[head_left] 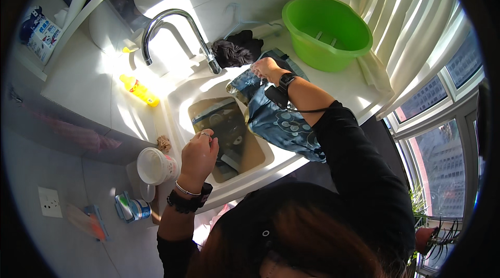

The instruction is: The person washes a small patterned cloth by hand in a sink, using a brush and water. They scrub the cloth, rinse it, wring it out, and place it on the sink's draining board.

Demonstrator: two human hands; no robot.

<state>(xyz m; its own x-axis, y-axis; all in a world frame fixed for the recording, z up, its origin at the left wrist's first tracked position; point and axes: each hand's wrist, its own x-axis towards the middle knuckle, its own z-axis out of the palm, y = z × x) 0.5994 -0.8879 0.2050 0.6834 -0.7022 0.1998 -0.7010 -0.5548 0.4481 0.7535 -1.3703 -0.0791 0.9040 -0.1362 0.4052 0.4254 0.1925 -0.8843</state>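
My left hand (199, 155), with a ring on one finger, hovers over the near left rim of a white sink (269, 152). Its fingers are curled and nothing shows in them. Dark cloth (228, 131) lies in murky water in the basin. A wet blue garment (269, 110) with a printed pattern is spread from the basin's right edge over the washboard side and the counter. Above its upper part is my right hand (266, 70), fingers bent inward, with white suds at them. Whether it grips cloth or anything else is hidden.
A chrome faucet (177, 12) arches behind the basin. Beside it lies a bunched dark cloth (237, 48). A green plastic tub (328, 49) stands on the right of the counter. A yellow bottle (139, 90) and white bucket (156, 166) line the left. Curtains (402, 16) hang far right.
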